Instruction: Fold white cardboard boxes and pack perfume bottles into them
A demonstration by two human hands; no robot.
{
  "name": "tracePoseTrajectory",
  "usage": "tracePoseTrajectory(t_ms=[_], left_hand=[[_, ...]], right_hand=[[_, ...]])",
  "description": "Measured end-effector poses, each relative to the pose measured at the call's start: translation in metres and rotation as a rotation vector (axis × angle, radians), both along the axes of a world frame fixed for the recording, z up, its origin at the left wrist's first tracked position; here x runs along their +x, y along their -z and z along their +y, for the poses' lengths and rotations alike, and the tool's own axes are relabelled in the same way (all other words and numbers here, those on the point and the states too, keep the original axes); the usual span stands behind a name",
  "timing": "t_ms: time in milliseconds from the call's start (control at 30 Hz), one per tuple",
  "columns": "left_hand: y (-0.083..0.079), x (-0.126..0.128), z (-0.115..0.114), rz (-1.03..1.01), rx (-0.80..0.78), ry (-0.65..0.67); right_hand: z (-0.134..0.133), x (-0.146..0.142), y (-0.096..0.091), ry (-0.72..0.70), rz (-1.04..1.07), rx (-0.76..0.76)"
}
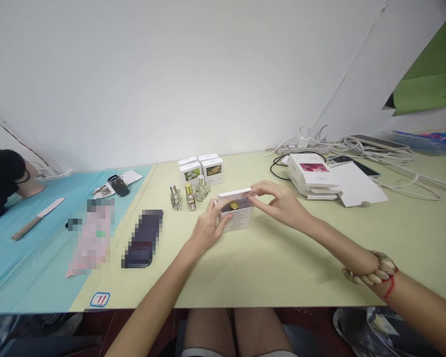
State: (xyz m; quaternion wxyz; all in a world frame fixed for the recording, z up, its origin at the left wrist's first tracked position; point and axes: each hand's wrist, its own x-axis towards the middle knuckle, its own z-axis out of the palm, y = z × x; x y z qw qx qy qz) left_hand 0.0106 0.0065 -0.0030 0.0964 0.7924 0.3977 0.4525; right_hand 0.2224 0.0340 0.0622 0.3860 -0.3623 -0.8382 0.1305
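A small white carton (237,222) stands in front of me on the table with its lid raised. Inside it the round gold cap (234,205) of a bottle shows; the rest of that bottle is hidden. My left hand (207,225) grips the carton's left side, thumb on the near face. With the fingers of my right hand (273,201) I pinch the lid at its right end. Just beyond my left hand stand a silver-capped perfume bottle (176,199), a gold-capped one (191,198) and a rounder one (201,190).
Several closed white boxes (213,171) stand behind the bottles. Flattened cartons (312,173) lie at right, near white cables (379,156) and a power strip (305,148). A blurred dark object (144,238), a knife (39,218) and a dark jar (118,186) are at left.
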Motion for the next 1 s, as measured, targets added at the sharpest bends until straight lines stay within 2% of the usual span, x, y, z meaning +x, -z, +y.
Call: tracePoseTrajectory(t_ms=[100, 400, 467, 600, 667, 833, 1000], left_hand=[[0.0, 0.0, 0.0, -0.019, -0.003, 0.019], [-0.003, 0.0, 0.002, 0.106, 0.002, -0.024], [-0.003, 0.0, 0.003, 0.081, -0.002, -0.013], [-0.004, -0.001, 0.004, 0.008, -0.048, 0.009], [-0.006, -0.002, 0.003, -0.029, -0.096, 0.033], [-0.009, -0.001, 0.0, -0.128, -0.208, 0.082], [-0.007, 0.001, 0.001, -0.152, -0.198, 0.073]], right_hand=[[0.005, 0.002, -0.001, 0.043, 0.019, 0.033], [-0.005, 0.004, 0.006, -0.012, -0.097, -0.082], [-0.008, 0.003, 0.011, -0.011, -0.013, -0.119], [-0.013, -0.003, 0.027, 0.111, 0.289, -0.143], [-0.015, -0.007, 0.035, 0.147, 0.376, -0.142], [-0.021, -0.016, 0.041, 0.187, 0.446, -0.1], [-0.022, -0.017, 0.039, 0.18, 0.442, -0.035]])
